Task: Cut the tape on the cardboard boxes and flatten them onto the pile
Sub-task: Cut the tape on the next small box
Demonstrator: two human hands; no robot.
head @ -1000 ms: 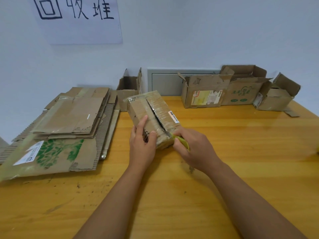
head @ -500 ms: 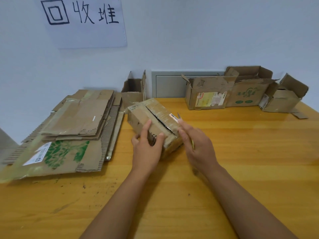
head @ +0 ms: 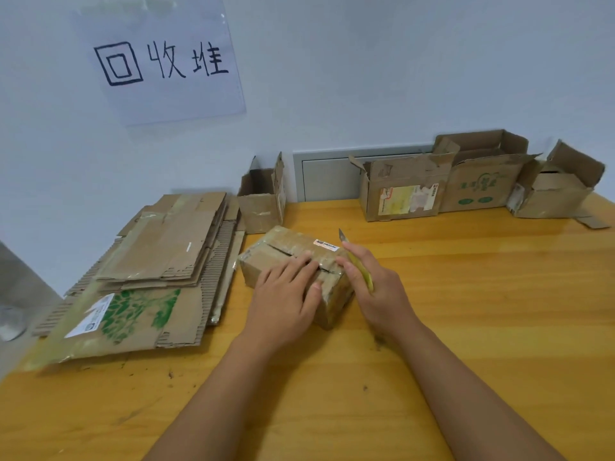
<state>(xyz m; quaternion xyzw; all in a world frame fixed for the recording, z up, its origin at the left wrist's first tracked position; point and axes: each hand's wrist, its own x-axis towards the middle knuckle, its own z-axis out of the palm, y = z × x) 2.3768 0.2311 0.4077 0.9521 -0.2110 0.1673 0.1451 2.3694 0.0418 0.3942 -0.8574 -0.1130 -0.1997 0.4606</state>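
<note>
While left hand (head: 286, 294) flattens box (head: 293, 257), right hand (head: 376, 287) grips knife (head: 357, 264).

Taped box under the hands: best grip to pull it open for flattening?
Likely the slit edge on top of the taped box: the seam runs lengthwise and already gapes. Come from above, fingers into the gap, pulling the flaps apart. The left hand lies flat on top; the right hand holds the knife.

Five cardboard boxes stand on the table: one taped box (head: 293, 261) under two hands, four open ones behind. One knife (head: 356, 261), one flattened pile (head: 159, 261), one wall sign (head: 163, 61).
</note>
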